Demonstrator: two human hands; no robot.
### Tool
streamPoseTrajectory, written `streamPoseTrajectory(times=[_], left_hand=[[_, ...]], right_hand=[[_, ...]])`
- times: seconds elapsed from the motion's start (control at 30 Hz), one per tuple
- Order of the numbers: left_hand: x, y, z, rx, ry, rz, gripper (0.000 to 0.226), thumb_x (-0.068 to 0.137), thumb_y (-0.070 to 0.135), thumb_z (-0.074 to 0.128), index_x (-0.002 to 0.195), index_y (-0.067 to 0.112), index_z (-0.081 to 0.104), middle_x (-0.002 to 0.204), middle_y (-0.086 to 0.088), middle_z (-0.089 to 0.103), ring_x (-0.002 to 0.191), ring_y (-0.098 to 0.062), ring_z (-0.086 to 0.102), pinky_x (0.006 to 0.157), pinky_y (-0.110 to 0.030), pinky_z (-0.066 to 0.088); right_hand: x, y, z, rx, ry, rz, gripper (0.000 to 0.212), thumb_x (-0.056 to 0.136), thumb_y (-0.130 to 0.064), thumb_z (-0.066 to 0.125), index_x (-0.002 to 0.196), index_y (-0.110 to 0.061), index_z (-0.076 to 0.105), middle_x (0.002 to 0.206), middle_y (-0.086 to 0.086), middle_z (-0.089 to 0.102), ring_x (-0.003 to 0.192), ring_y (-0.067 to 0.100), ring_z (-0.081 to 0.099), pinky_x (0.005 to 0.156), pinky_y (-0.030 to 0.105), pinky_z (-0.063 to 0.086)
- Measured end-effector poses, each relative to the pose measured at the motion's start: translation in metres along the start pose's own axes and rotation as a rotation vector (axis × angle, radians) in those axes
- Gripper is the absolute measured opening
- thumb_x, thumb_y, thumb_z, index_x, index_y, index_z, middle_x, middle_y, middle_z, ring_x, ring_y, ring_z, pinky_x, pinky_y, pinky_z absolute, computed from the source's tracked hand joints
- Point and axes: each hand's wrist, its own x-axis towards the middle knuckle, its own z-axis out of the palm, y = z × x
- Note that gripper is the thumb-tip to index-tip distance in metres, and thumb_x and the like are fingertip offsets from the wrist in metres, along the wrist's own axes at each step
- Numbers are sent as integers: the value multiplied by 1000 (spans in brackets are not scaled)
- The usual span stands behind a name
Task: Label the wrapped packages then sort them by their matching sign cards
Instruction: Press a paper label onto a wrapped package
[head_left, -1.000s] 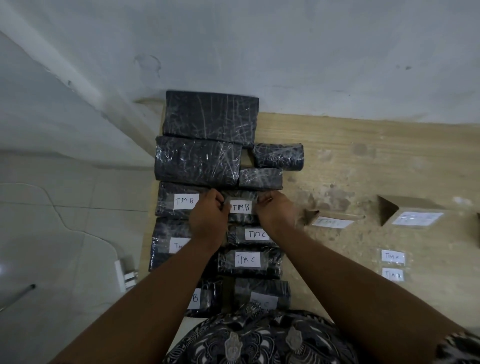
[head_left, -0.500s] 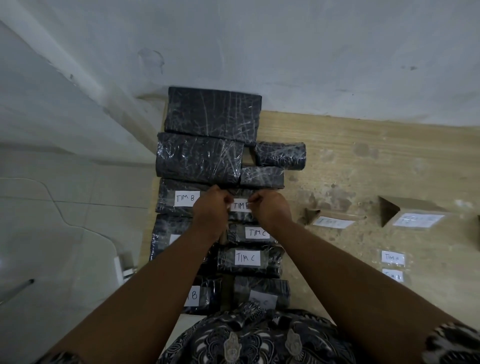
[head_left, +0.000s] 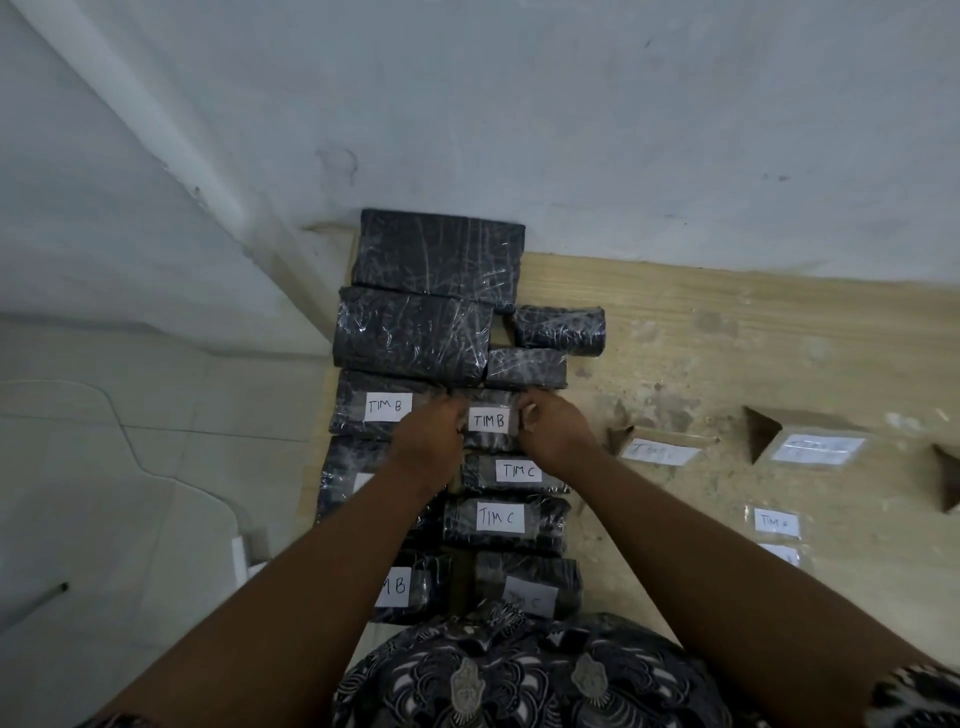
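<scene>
Pale wall, worn wooden tabletop (head_left: 727, 338) | left hand (head_left: 428, 439) pinches left end of small black film-wrapped package (head_left: 491, 441) with white paper "TIM B" label (head_left: 488, 420) | package sits between both hands, long axis left-right | right hand (head_left: 553, 434) pinches right end, nearer folded cardboard sign cards (head_left: 660, 451) | sorting likely carries rightward

I see a pale, scuffed wall (head_left: 571, 130) behind a worn wooden tabletop (head_left: 727, 338); tiled floor (head_left: 130, 441) left, dim light.
</scene>
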Motion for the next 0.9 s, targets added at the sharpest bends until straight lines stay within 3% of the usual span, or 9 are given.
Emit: streamPoseTrajectory(times=[0.07,0.17,0.23,0.33,0.5,0.6,0.77,0.9], left_hand=[[-17,3,0,-74,40,20,42,91,9,63,130,26,63,120,2,69,99,-23,69,82,-40,60],[-41,11,0,-171,28,99,38,94,12,62,131,25,60,129,5,63,97,-16,67,81,-33,57],[-57,17,-1,-212,-20,166,37,94,12,61,128,28,60,128,9,58,88,-9,63,76,-29,55],[-70,26,-2,-218,-71,264,38,93,11,62,126,30,61,123,14,55,92,-7,60,80,-28,53],[-85,39,0,-221,-176,393,36,98,15,58,127,36,57,128,15,51,91,-8,59,80,-32,52],[-90,44,-2,-235,-205,437,38,97,16,59,128,39,56,127,15,50,98,-11,60,85,-40,56],[-99,41,-1,-236,-195,458,37,96,18,64,126,39,57,124,19,49,99,-6,59,87,-38,56],[-107,39,2,-233,-198,433,37,96,18,65,128,37,58,125,17,48,104,-9,59,89,-33,55]], right_hand=[[-15,4,-3,49,36,16,26,93,-11,69,112,-28,62,93,-6,65,74,10,60,54,15,42],[-36,16,-4,103,75,63,29,95,-14,67,119,-29,63,106,-3,65,81,17,64,65,25,51],[-54,23,-5,150,115,87,30,94,-12,67,117,-30,64,105,-3,65,81,20,66,63,29,54],[-79,31,-8,194,192,128,27,94,-13,67,115,-30,64,101,-5,65,79,16,66,57,26,48],[-118,43,-1,255,297,192,27,91,-12,66,112,-30,66,96,-5,68,87,18,66,76,32,56],[-139,48,6,288,345,209,27,92,-12,64,109,-32,67,94,-7,69,82,14,65,70,27,51],[-160,56,18,297,385,220,22,96,-17,62,108,-33,70,95,-9,70,74,13,66,57,20,44],[-164,66,9,282,356,204,23,95,-16,61,107,-33,71,96,-8,71,74,14,66,62,25,48]])
